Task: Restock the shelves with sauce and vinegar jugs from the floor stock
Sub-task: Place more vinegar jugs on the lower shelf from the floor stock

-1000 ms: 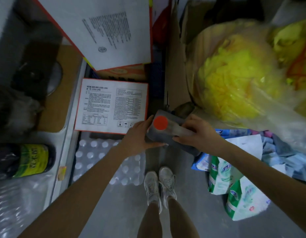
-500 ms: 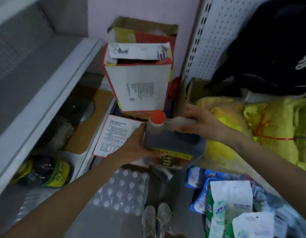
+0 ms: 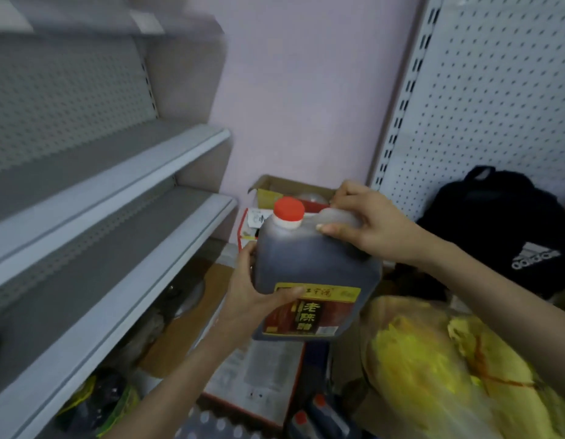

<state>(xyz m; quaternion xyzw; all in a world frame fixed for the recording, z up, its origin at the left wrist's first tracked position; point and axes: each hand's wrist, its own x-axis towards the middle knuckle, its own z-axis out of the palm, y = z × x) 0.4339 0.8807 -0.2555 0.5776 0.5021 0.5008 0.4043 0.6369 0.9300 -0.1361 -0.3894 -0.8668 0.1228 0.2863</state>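
Observation:
A dark vinegar jug (image 3: 309,264) with a red cap (image 3: 288,209) and a yellow-and-red label is upright in the air at chest height. My right hand (image 3: 366,223) grips its clear handle from above. My left hand (image 3: 252,296) holds its lower left side, thumb across the label's top edge. Grey shelves (image 3: 123,236) run along the left, the nearest edge a short way left of the jug. Two more red-capped jugs (image 3: 319,413) stand on the floor below.
A bottle with a green-yellow label (image 3: 97,403) lies on the bottom shelf. Red-and-white cartons (image 3: 259,375) and an open cardboard box (image 3: 275,191) stand against the pink wall. A yellow bag (image 3: 449,375) and a black backpack (image 3: 503,229) fill the right by the pegboard.
Both hands have lifted the jug from near the floor to chest height and turned it upright. My view has tilted up from the floor to the shelves.

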